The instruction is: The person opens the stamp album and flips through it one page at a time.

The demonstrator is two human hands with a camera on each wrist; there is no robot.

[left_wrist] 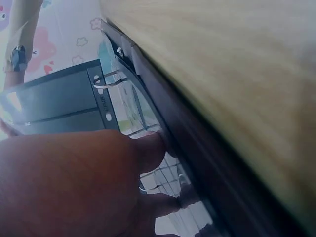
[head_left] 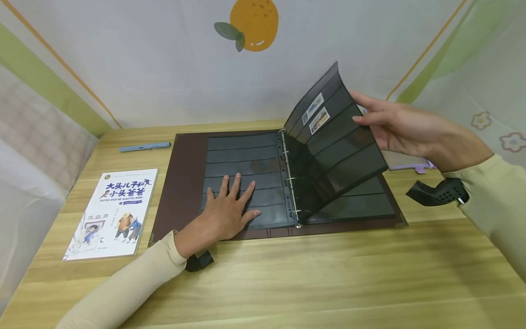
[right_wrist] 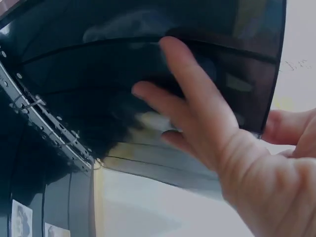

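dark plastic page (head_left: 337, 137) mid-turn in the binder (head_left: 181, 183) on the table: right hand (head_left: 407, 128) pinches its edge, left hand (head_left: 230, 214) lies flat, fingers spread, on the left pages. next, swing it over the rings.

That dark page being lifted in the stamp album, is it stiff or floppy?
Probably floppy: the lifted page bows in a curve where the right hand pinches its edge. It looks thin and glossy, so likely light and a bit slippery.
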